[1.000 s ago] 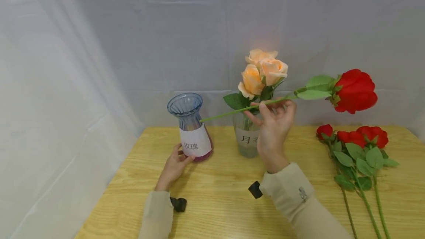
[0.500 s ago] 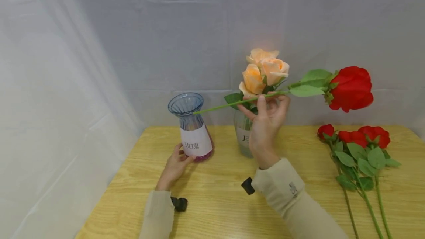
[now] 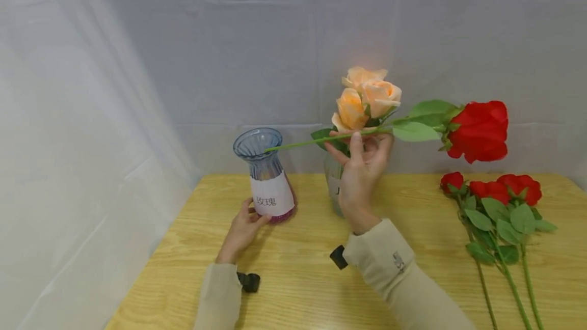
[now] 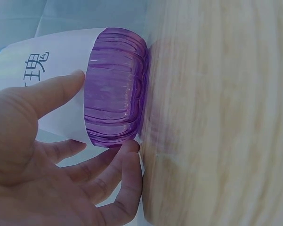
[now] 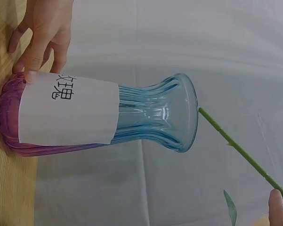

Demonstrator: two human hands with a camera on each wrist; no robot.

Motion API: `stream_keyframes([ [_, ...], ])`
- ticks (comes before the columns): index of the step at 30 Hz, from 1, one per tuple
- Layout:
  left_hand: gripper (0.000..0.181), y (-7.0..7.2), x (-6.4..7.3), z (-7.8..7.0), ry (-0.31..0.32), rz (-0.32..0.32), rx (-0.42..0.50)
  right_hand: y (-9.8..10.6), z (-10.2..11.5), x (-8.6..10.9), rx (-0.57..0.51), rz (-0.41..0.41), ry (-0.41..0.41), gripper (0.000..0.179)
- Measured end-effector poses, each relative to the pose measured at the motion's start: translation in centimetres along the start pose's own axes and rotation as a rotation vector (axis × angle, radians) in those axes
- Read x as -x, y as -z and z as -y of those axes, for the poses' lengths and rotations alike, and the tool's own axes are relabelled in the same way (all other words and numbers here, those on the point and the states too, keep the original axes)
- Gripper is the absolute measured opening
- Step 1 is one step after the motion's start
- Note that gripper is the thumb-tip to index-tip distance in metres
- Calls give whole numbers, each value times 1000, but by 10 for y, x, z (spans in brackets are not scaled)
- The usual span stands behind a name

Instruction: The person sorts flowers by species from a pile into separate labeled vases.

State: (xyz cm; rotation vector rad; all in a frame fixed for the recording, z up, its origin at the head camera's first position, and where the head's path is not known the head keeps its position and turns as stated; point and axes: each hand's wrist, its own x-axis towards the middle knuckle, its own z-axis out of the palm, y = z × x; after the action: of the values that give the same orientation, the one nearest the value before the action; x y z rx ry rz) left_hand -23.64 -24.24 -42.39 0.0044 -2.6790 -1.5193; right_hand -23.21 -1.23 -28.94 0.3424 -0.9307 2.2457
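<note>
A blue-and-purple glass vase (image 3: 258, 167) with a white paper label stands upright on the table. My left hand (image 3: 244, 228) holds its base, the thumb on the label and the fingers round the far side, as the left wrist view shows on the purple glass (image 4: 113, 89). My right hand (image 3: 364, 174) pinches the green stem of a red rose (image 3: 478, 131) between thumb and fingers. The rose lies nearly level, bloom to the right. In the right wrist view the cut end of the stem (image 5: 235, 147) is at the vase's rim (image 5: 190, 113); whether it touches is unclear.
Behind my right hand a clear labelled vase (image 3: 335, 187), partly hidden, holds peach roses (image 3: 369, 95). Several red roses (image 3: 518, 188) with long stems lie at the table's right. A pale cloth (image 3: 257, 55) hangs behind the wooden table (image 3: 293, 279).
My right hand has moved left and slightly up with the red rose, bringing its stem end from beside the vase's neck up to its rim. My left hand stays at the vase's base.
</note>
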Motion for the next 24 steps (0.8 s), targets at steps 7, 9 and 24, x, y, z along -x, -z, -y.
stream_keyframes([
  [7, 67, 0, 0, 2, 0, 3, 5, -4, -9, 2, 56, 81, 29, 15],
  [9, 67, 0, -2, 4, -1, 4, 8, -4, -12, 4, 85, 121, 44, 13],
  [24, 66, -1, -2, 4, 2, 7, 10, -26, -25, -8, 273, 296, 163, 24],
])
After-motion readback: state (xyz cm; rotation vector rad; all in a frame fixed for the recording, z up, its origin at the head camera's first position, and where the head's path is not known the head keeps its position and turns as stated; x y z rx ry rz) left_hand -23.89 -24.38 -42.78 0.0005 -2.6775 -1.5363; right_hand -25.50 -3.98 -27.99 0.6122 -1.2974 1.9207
